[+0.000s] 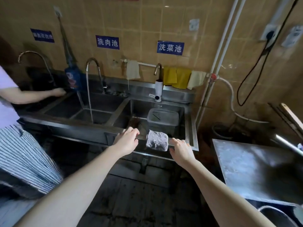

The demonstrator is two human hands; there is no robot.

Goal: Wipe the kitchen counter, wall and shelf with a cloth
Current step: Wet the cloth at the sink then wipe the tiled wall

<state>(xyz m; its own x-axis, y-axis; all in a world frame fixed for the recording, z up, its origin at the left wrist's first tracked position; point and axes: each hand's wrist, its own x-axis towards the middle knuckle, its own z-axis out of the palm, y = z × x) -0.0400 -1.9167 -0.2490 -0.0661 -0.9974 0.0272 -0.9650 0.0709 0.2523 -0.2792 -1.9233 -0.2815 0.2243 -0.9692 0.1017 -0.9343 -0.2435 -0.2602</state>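
Note:
A folded grey cloth (157, 141) hangs over the front rim of the steel sink unit (91, 126), at the right basin. My left hand (127, 140) hovers just left of the cloth, fingers loosely curled near the rim, holding nothing. Just right of the cloth is my right hand (181, 150), fingers relaxed and empty, close to the cloth's edge. The tiled wall (141, 27) rises behind the sink. A steel counter (255, 167) stands at the right.
Water runs from the middle tap (92, 66) into the centre basin. A plastic tub (162, 118) sits in the right basin. Yellow and white cloths (180, 77) hang on a rail. Another person (21, 122) stands at the left, reaching into the left basin.

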